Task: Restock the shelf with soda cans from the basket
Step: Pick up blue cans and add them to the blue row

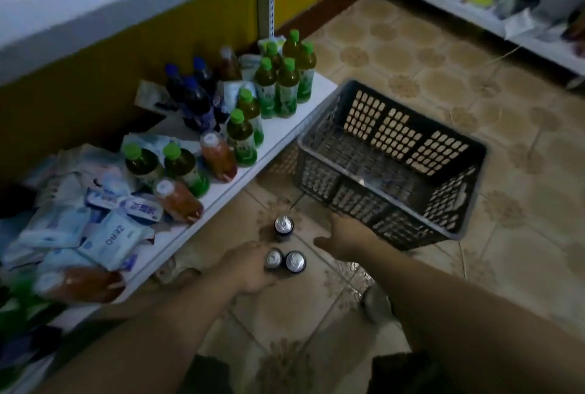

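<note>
Three dark soda cans stand on the tiled floor in front of the shelf: one further off [284, 225] and two side by side [273, 259] [295, 261]. My left hand [250, 270] grips the left can of the pair. My right hand [346, 235] holds the near rim of the grey plastic basket [392, 159], which sits on the floor at a tilt and looks empty inside. The low white shelf [278, 134] runs along the left.
Green-capped tea bottles [286, 83], blue-capped dark bottles [196, 99], orange drink bottles [218, 153] and white tissue packs [107, 238] crowd the shelf. Another white shelf [474, 10] with goods stands at the back right. A foot [376, 303] shows under my right forearm.
</note>
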`<state>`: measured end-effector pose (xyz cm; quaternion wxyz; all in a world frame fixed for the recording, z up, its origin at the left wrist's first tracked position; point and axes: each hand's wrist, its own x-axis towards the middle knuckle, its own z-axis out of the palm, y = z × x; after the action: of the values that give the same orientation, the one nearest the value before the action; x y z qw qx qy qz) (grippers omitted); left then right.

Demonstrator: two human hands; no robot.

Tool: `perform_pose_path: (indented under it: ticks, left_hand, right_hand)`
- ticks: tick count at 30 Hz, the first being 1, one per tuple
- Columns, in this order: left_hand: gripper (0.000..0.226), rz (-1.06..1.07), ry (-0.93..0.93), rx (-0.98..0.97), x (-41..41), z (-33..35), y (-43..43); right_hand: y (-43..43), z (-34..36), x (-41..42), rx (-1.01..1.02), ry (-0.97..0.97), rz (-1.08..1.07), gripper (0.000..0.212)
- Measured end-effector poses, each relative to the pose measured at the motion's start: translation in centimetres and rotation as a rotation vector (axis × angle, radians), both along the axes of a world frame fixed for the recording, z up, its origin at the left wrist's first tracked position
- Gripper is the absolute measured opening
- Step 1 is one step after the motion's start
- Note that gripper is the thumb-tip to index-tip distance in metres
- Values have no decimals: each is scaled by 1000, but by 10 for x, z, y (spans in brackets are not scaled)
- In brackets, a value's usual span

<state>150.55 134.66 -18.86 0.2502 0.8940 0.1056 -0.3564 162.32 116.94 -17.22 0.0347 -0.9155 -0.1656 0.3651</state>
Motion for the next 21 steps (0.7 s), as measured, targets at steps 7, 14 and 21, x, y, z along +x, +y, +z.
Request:
perform_pose_path:
  ticks: [7,14,21]
  left_hand:
    - [74,27,95,-9,27,-118,4]
    - [88,109,155,-57,25,-189,4]
    - [83,134,179,-92,20,-195,9]
  right_hand:
    - [15,-138,-3,11,249,16,67]
    - [29,-235,-18,-26,337,45,82]
    - [25,-231,-7,48,203,101,56]
